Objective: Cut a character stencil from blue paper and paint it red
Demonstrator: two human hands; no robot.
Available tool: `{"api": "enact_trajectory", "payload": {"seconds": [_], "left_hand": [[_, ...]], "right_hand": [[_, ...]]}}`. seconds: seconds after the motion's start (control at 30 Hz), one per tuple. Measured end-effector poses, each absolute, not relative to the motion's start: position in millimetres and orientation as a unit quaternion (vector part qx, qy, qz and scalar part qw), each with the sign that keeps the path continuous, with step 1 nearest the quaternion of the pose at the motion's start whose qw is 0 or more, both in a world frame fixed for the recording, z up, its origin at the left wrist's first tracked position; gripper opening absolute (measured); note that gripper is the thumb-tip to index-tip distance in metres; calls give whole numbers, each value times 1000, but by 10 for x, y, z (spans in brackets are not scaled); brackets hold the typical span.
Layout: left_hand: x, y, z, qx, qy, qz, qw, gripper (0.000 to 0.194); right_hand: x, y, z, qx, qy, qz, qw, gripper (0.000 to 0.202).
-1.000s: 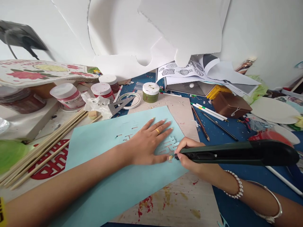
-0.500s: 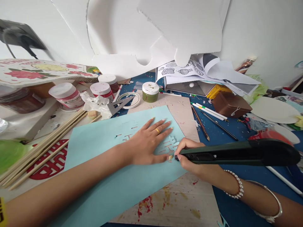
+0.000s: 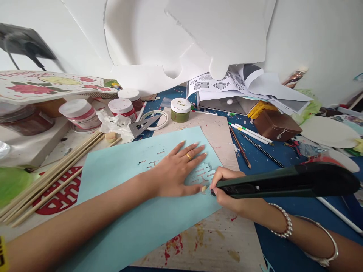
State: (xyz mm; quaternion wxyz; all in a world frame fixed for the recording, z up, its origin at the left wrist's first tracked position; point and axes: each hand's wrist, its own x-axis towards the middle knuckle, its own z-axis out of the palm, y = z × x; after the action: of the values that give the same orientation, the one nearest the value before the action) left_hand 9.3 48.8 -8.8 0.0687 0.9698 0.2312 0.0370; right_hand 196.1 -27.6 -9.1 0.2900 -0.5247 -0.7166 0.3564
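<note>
A light blue sheet (image 3: 119, 226) with cut-out shapes lies on a paint-stained board (image 3: 210, 241). My left hand (image 3: 178, 170) rests flat on the sheet, fingers spread, a gold ring on one finger. Just right of its thumb, my right hand (image 3: 229, 189) grips a dark green and black utility knife (image 3: 272, 181) near its front end. The knife's tip is at the sheet's right part, beside the cut pattern (image 3: 202, 172); the blade itself is too small to make out.
Wooden sticks (image 3: 56, 172) lie over a red cut-out (image 3: 61, 196) at left. Paint jars (image 3: 180, 110), a tape roll (image 3: 163, 120) and a triangle ruler (image 3: 141, 128) stand or lie behind the sheet. Pencils (image 3: 241, 149) and a brown box (image 3: 276, 125) are at right.
My right hand and the front of the knife have shifted very slightly, and the knife's rear end has tilted up a little. My left hand stays where it was.
</note>
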Motion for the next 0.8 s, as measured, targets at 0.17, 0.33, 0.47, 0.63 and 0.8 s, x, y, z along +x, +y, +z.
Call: {"api": "enact_trajectory", "payload": {"seconds": [0.17, 0.33, 0.47, 0.63, 0.8], "left_hand": [[94, 486, -84, 969, 234, 33, 68, 74], [96, 495, -88, 970, 232, 39, 66, 74], [97, 498, -86, 970, 232, 36, 62, 74], [94, 503, -83, 970, 234, 29, 61, 74], [94, 501, -88, 970, 233, 32, 65, 75]], "right_hand": [[1956, -264, -57, -526, -708, 359, 307, 10], [1949, -246, -89, -529, -704, 358, 311, 9], [1940, -248, -86, -536, -700, 359, 307, 10], [1935, -251, -47, -537, -703, 355, 302, 10], [1953, -246, -82, -532, -704, 355, 310, 11]]}}
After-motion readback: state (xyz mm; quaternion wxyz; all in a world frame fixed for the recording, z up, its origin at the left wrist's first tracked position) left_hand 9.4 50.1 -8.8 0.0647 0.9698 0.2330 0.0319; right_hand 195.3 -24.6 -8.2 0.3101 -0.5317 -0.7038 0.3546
